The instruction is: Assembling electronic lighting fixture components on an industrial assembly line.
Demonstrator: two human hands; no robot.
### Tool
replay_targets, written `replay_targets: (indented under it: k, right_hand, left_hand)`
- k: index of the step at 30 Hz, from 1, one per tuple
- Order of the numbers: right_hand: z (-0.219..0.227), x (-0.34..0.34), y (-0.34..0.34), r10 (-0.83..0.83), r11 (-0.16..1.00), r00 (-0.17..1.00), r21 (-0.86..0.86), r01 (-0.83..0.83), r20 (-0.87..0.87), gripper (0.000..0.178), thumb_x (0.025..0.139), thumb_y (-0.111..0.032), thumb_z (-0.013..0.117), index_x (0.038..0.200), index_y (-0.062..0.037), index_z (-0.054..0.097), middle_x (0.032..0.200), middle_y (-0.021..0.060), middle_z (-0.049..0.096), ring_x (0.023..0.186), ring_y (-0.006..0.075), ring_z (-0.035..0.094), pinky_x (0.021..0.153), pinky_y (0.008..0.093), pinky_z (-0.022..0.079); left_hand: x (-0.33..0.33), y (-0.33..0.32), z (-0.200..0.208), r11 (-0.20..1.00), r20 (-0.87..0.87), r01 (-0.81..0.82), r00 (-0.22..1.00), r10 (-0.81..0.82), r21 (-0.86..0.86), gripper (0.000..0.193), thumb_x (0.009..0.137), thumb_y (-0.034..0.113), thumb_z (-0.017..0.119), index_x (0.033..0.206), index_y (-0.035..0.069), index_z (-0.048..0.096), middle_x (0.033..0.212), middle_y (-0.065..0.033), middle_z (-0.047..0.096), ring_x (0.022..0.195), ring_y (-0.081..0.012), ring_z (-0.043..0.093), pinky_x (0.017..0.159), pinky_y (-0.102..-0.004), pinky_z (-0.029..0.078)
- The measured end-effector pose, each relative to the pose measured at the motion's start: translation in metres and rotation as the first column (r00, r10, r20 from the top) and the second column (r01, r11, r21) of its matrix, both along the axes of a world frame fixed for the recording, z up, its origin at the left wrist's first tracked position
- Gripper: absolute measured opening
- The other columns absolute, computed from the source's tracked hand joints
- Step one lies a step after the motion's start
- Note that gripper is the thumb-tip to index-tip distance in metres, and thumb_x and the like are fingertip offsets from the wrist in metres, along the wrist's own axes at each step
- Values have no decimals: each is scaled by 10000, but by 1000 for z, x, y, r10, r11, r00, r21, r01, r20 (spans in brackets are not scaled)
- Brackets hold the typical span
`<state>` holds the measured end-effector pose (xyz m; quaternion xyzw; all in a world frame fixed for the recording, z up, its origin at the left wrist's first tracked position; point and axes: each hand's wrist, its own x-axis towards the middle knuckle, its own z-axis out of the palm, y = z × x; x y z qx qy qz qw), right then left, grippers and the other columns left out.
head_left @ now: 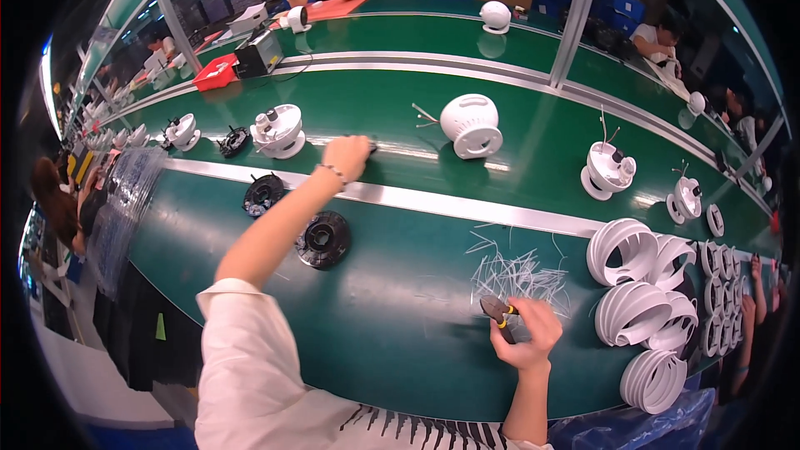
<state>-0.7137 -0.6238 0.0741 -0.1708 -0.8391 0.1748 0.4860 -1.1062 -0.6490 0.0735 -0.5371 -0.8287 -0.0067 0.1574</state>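
Observation:
My right hand [531, 333] grips a pair of cutting pliers [495, 308] with black and yellow handles, jaws pointing left. Just beyond it lies a pile of clipped clear plastic strips [521, 277]. My left arm is stretched forward over the green belt. There my left hand [347, 158] is closed, with a small dark bit showing at its fingertips that I cannot make out. Left of that hand stands an open white round housing [280, 132] on a base. Beside my left forearm, two black round parts, a coil-like one [323, 239] and another [263, 194], rest on the near table.
A closed white housing [472, 127] with wires stands on the belt, with open ones [608, 170] farther right. White ribbed rings [623, 252] are stacked at the right of the table. Across the belt are a red tray [216, 72], a metal post [575, 21] and co-workers.

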Motion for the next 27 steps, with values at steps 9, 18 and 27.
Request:
replay_targets:
  k: [9,18,27]
  right_hand:
    - [2,-1,0,41,999,998,2,-41,-55,376,411,-63,648,779,-9,595,661,86,576,566,225,547,517,284,433]
    - [0,-1,7,-8,1000,999,-21,7,-51,333,447,-49,662,770,-18,589,660,96,575,550,225,550,512,269,435]
    - [-12,11,22,-217,975,976,-53,216,-5,300,507,-50,665,794,-10,585,709,118,582,611,267,558,567,319,453]
  left_hand:
    - [-3,-71,9,842,-57,-117,993,103,-527,274,601,146,621,820,-6,560,779,-177,590,750,-304,596,656,-372,493]
    - [48,105,53,892,136,252,937,-322,376,587,655,388,651,1053,-11,487,1016,-216,535,930,-319,536,799,-390,445]
    - [136,176,0,867,91,216,954,-284,449,660,545,222,712,1092,3,415,1016,-167,436,979,-290,432,785,-369,411]
